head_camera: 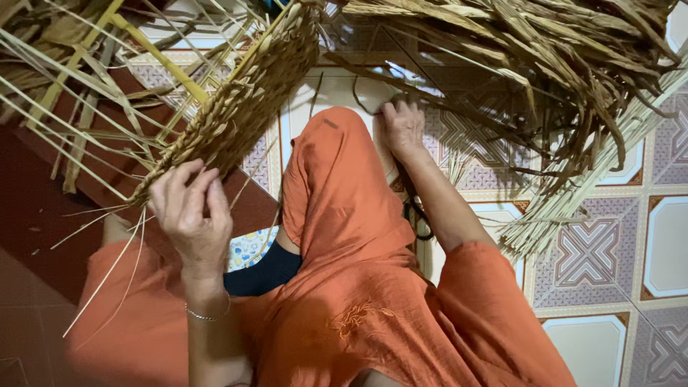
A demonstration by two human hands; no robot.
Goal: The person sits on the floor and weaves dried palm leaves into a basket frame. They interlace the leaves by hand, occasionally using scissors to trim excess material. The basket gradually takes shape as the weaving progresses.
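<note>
Here, left hand (192, 215) pinches woven mat (244, 100).

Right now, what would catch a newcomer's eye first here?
Probably the woven mat of dry straw at upper left, its near edge pinched by the left hand. Next, the loose straw pile at upper right, where the right hand reaches over an orange-clad knee.

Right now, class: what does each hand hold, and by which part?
The left hand pinches the lower edge of the woven straw piece. The right hand grips the near ends of loose dried strands.
</note>
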